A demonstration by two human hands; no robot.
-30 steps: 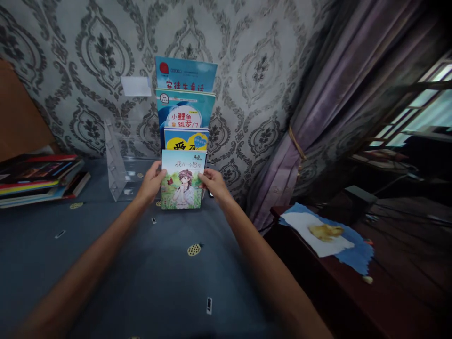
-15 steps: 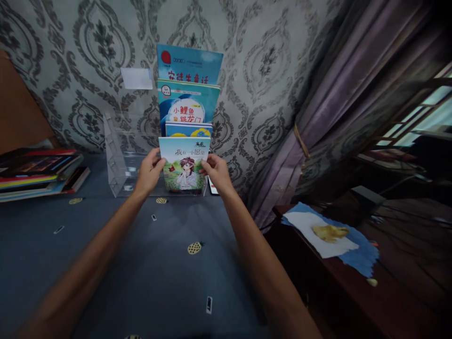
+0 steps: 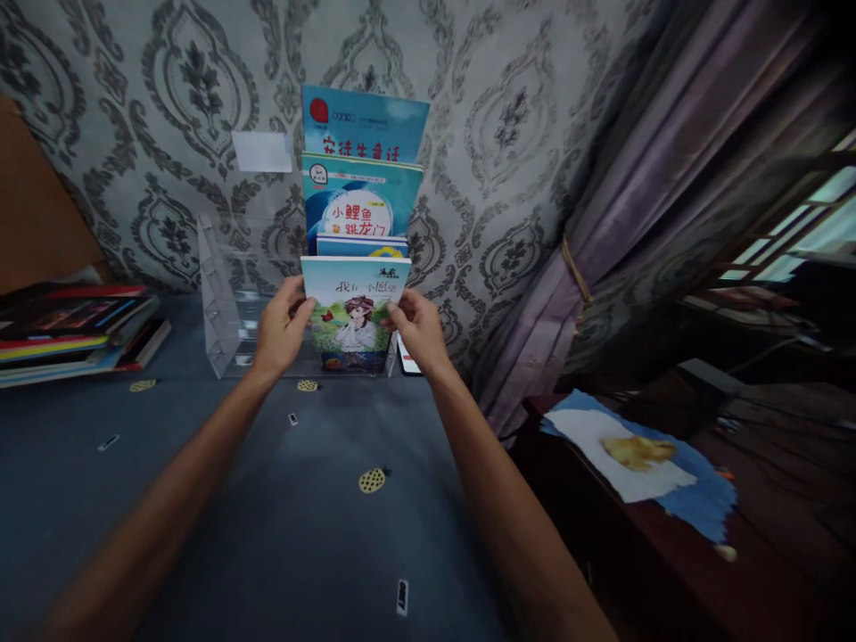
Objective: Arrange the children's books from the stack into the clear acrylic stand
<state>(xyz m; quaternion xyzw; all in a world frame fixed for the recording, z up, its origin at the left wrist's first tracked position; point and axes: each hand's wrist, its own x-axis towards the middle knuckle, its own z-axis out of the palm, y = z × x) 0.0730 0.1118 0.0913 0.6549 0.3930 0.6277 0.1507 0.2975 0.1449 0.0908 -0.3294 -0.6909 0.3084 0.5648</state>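
A thin picture book (image 3: pixel 357 308) with a pale blue and green cover and a drawn figure is held by its two side edges. My left hand (image 3: pixel 283 328) pinches the left edge, thumb on the front cover. My right hand (image 3: pixel 421 332) grips the right edge the same way. Behind it, a clear stepped display rack (image 3: pixel 219 325) carries a taller teal book (image 3: pixel 401 192), a blue book (image 3: pixel 361 152) at the back, and another book mostly hidden. Below the held book's bottom edge, a dark strip of a cover shows in the lowest tier.
Several stacked books (image 3: pixel 73 334) lie on the left of the blue tablecloth (image 3: pixel 267 517). A phone (image 3: pixel 408 357) leans beside the rack, partly covered by my right hand. A white card (image 3: pixel 261 152) tops the rack. At right, a curtain (image 3: pixel 545 294) hangs above a cloth (image 3: pixel 712 499).
The held book has come up and toward me a little, both hands still on its edges. A dark strip of cover now shows beneath it. The view has shifted slightly.
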